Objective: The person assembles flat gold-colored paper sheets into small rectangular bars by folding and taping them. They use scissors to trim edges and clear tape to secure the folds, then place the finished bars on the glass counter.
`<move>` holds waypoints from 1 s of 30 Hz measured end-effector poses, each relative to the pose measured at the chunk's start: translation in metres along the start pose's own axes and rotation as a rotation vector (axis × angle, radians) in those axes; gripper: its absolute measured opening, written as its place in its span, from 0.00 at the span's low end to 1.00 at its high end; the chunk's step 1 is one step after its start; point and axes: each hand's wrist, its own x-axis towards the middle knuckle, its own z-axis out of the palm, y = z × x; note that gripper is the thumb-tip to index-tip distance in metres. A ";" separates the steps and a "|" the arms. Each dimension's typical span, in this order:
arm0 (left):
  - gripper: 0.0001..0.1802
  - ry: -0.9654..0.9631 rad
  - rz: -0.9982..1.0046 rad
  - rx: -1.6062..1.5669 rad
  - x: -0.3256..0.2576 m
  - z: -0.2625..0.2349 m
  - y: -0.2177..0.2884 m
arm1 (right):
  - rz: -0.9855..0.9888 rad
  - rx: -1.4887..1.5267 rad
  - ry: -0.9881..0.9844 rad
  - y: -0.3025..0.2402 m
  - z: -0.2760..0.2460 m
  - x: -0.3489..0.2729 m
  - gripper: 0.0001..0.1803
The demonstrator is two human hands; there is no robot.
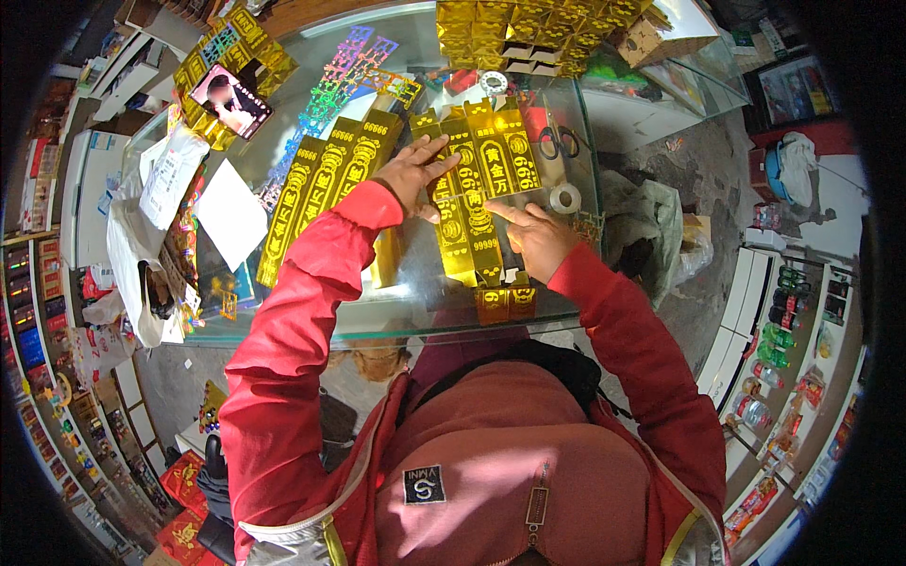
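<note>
A shiny gold foil card sheet (486,247) with printed black patterns lies on the glass table in front of me, its panels side by side. My left hand (413,179) rests on the sheet's upper left part, fingers spread and stretched out. At its right side is my right hand (540,236), with the index finger extended onto the card and the thumb below it. Neither hand grips anything that I can see. Left of my left hand, several long gold card strips (326,179) lie side by side, partly covered by my sleeve.
Scissors (559,142) and a tape roll (565,198) lie right of the sheet. Folded gold pieces (528,33) are massed at the far edge. A phone (229,104) leans at the far left, above white paper (231,215). The glass tabletop's edge (377,332) runs before me.
</note>
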 end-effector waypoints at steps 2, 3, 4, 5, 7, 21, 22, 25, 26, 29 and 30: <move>0.56 -0.004 -0.007 -0.007 -0.001 0.000 0.001 | 0.020 -0.036 -0.003 -0.004 0.003 0.000 0.05; 0.56 -0.001 -0.005 0.001 -0.001 0.000 0.001 | 0.032 -0.051 -0.005 -0.005 0.004 -0.001 0.06; 0.56 -0.001 -0.006 0.003 -0.001 0.000 0.001 | 0.010 -0.066 0.035 -0.006 0.005 0.000 0.04; 0.56 -0.001 -0.007 0.006 -0.001 0.000 0.001 | -0.012 -0.081 0.075 -0.007 0.007 0.001 0.04; 0.56 0.002 -0.004 0.015 -0.001 0.000 0.001 | -0.023 -0.091 0.107 -0.007 0.008 0.000 0.06; 0.58 0.017 0.003 0.011 -0.001 0.002 0.000 | 0.054 -0.116 0.027 -0.010 0.004 0.005 0.07; 0.58 0.020 0.008 0.010 -0.001 0.002 0.000 | 0.052 -0.132 0.026 -0.011 0.004 0.004 0.07; 0.58 0.024 0.009 0.013 -0.001 0.003 0.000 | 0.099 -0.179 -0.040 -0.014 0.005 0.004 0.07; 0.58 0.024 0.005 0.014 -0.001 0.003 0.000 | 0.116 -0.208 -0.046 -0.017 0.006 0.005 0.08; 0.58 0.027 0.008 0.026 0.000 0.003 0.000 | 0.181 -0.231 -0.056 -0.023 0.011 0.006 0.09; 0.58 0.031 0.012 0.028 0.000 0.003 0.000 | 0.194 -0.230 -0.040 -0.025 0.013 0.007 0.09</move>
